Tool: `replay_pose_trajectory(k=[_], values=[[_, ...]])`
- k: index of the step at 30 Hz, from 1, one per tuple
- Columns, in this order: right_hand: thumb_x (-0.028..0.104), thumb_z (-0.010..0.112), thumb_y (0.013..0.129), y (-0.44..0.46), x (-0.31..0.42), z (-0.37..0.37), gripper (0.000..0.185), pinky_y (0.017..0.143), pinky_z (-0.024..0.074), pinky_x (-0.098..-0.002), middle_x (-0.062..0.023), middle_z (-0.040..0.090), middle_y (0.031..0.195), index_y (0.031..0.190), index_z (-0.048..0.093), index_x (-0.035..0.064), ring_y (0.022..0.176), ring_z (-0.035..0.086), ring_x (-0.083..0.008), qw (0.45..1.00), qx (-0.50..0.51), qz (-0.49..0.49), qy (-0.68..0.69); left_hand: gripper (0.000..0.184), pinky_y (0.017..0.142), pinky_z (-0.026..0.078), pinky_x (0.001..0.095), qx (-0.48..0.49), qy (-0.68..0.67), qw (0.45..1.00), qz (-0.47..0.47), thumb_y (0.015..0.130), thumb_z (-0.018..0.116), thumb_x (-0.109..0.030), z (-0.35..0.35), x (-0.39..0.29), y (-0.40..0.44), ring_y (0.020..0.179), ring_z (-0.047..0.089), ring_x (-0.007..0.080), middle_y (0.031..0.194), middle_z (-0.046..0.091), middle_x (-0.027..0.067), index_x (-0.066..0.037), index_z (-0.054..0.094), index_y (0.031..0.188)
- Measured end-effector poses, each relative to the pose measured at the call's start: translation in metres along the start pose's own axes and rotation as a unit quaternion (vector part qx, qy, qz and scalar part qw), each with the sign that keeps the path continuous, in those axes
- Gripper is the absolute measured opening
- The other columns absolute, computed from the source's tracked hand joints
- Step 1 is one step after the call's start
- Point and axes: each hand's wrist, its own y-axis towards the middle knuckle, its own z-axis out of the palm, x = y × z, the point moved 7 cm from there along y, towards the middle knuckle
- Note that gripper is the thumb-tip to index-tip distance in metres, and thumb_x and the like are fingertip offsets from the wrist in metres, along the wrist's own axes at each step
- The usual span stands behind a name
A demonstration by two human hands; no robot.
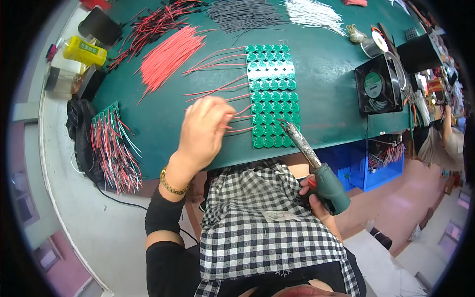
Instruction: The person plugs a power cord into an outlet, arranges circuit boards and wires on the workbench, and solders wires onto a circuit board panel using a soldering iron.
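Single head-worn wide-angle view: faces forward and down, close above black-and-white checked cloth apron, over flat green tabletop; green rectangular circuit-board panel near centre.

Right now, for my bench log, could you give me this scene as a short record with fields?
left hand: beside the panel, among its red leads; grip unclear
right hand: holds the iron by its green handle
iron tip: over the panel; contact unclear
loose wires: red bundle, grey bundle, white bundle
right of panel: fan, spool
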Motion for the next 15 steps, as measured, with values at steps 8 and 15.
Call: replay_pose_trajectory(k=[8,15], values=[[0.007,0.064,0.081,-0.007,-0.01,0.005,0.028,0.072,0.0525,-0.0287,-0.0125,0.067,0.092,0.106,0.062,-0.0049,0.074,0.065,-0.0149,0.997,0.024,0.052,0.051,0.006,0.053,0.044,0.0303,0.03,-0.143,0.983,-0.109,0.088,0.059,-0.007,0.024,-0.008,-0.03,0.054,0.054,0.0196,0.067,0.056,0.0073,-0.002,0.058,0.092],[0.002,0.062,0.077,-0.009,-0.011,0.006,0.027,0.07,0.0536,-0.0272,-0.0121,0.068,0.092,0.103,0.064,-0.0042,0.072,0.066,-0.0146,0.997,0.044,0.057,0.017,0.008,0.048,0.04,0.0274,0.023,-0.159,0.979,-0.126,0.077,0.067,-0.004,0.029,-0.01,-0.028,0.051,0.05,0.0145,0.066,0.054,0.0057,-0.003,0.059,0.076]])
